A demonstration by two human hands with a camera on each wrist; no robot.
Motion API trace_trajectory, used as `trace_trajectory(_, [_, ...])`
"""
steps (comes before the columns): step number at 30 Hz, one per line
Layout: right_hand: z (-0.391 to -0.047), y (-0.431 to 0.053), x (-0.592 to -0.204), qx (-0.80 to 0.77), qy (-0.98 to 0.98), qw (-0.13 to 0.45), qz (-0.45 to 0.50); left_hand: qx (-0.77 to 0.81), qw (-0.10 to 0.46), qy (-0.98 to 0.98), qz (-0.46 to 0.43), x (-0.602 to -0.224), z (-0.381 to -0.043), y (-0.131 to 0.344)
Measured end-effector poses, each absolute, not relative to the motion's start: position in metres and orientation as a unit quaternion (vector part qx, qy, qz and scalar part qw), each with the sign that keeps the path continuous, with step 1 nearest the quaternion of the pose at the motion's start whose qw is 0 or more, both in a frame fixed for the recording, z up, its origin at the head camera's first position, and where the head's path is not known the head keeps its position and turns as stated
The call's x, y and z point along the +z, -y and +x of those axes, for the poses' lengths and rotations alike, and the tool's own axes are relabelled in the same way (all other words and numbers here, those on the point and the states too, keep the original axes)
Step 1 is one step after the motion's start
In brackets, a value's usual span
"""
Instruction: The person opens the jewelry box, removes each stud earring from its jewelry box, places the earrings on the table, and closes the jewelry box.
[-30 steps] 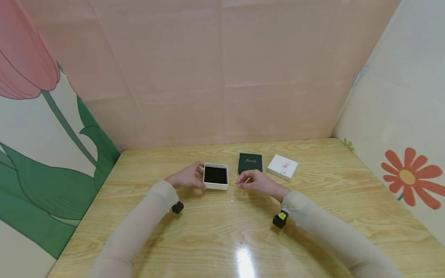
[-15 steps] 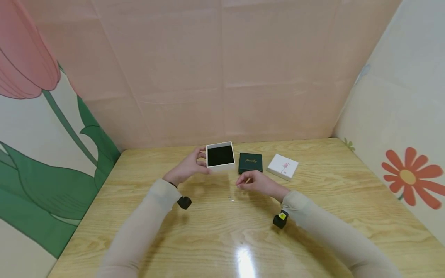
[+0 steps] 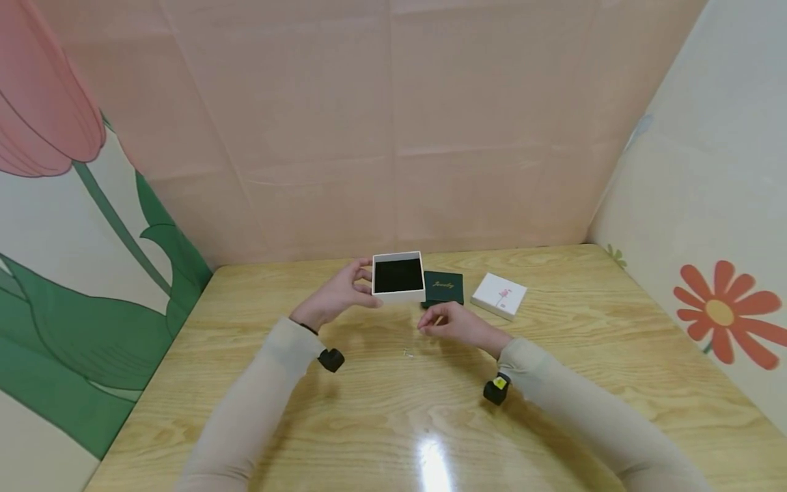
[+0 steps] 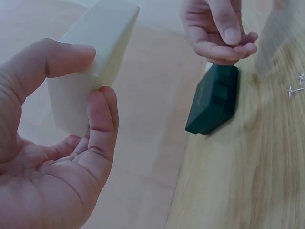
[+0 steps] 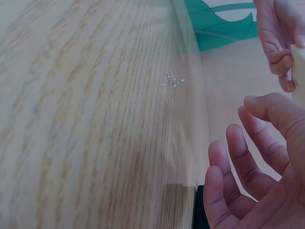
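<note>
My left hand (image 3: 338, 297) grips the open white box (image 3: 398, 296) by its side wall, thumb on one face and fingers against another, holding it above the surface (image 3: 356, 424). I judge it light, stiff card, smooth enough to slide a little and liable to dent under a hard squeeze; the side walls seem the best hold, clear of the black insert (image 3: 398, 275), which looks soft. My right hand (image 3: 458, 322) holds nothing, its fingers loosely bent near the green jewelry box (image 3: 444, 281). I count one open white box with one insert, one green jewelry box, one flower-printed white box or lid (image 3: 499, 295), and at least two tiny silvery stud-like pieces (image 4: 290, 91), too small to count surely.
</note>
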State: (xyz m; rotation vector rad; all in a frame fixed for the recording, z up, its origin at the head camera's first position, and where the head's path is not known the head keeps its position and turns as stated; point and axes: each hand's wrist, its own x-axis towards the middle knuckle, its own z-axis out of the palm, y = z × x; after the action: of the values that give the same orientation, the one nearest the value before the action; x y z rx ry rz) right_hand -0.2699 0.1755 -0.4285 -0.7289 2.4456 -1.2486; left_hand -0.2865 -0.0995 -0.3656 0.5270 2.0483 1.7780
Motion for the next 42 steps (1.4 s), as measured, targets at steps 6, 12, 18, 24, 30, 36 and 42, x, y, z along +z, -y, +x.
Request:
trace_trajectory(6, [-0.269, -0.175, -0.429, -0.438, -0.848, 0.151, -0.257, 0.619, 0.197, -0.739, 0.179, -0.37, -0.285, 0.099])
trace_trajectory(12, [-0.268, -0.175, -0.429, -0.433, -0.852, 0.154, -0.252, 0.601, 0.204, -0.753, 0.172, -0.377, -0.286, 0.101])
trace_trajectory(18, [-0.268, -0.176, -0.43, -0.43, -0.853, 0.146, -0.256, 0.603, 0.21, -0.75, 0.172, -0.383, -0.288, 0.102])
trace_trajectory(24, [-0.269, -0.178, -0.43, -0.427, -0.853, 0.133, -0.268, 0.601, 0.212, -0.752, 0.17, -0.384, -0.288, 0.102])
trace_trajectory(30, [-0.277, -0.188, -0.416, -0.428, -0.857, 0.124, -0.258, 0.6, 0.211, -0.752, 0.173, -0.382, -0.287, 0.104])
trace_trajectory(36, [-0.299, -0.217, -0.396, -0.422, -0.874, 0.105, -0.217, 0.602, 0.215, -0.749, 0.174, -0.38, -0.287, 0.105])
trace_trajectory(42, [-0.323, -0.258, -0.397, -0.374, -0.912, 0.059, -0.156, 0.596, 0.218, -0.753, 0.174, -0.378, -0.287, 0.105])
